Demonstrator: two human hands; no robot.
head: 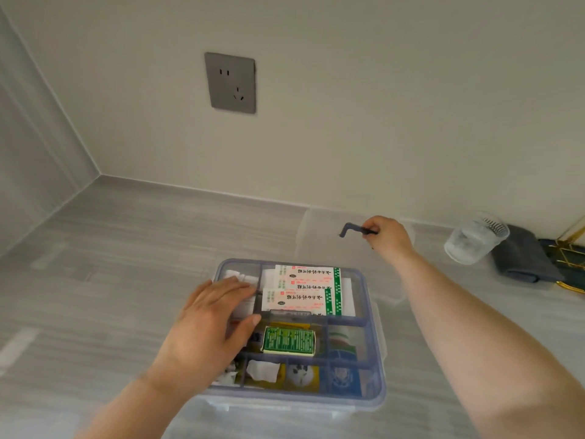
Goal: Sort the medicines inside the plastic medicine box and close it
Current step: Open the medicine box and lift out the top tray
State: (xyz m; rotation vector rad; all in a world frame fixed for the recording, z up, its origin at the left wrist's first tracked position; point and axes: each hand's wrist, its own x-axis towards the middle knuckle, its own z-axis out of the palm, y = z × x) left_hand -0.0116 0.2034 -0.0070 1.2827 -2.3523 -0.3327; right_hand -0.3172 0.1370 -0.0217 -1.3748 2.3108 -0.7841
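Note:
The clear plastic medicine box [376,353] with a blue-grey divided tray stands on the counter in front of me. Its back compartment holds white-and-green plaster boxes [304,289]. A small green box [288,341] lies in the middle row, and packets fill the front compartments. My left hand [209,324] rests flat, fingers apart, on the tray's left side, covering what lies there. Behind the box to the right, my right hand [387,237] grips the dark handle [349,229] of the transparent lid [316,236], which is off the box.
A clear plastic cup [473,239] lies tilted against a folded grey cloth [522,258] at the right, beside a gold wire rack [569,248]. A grey wall socket [231,83] sits on the back wall. The grey counter meets walls behind and at the left.

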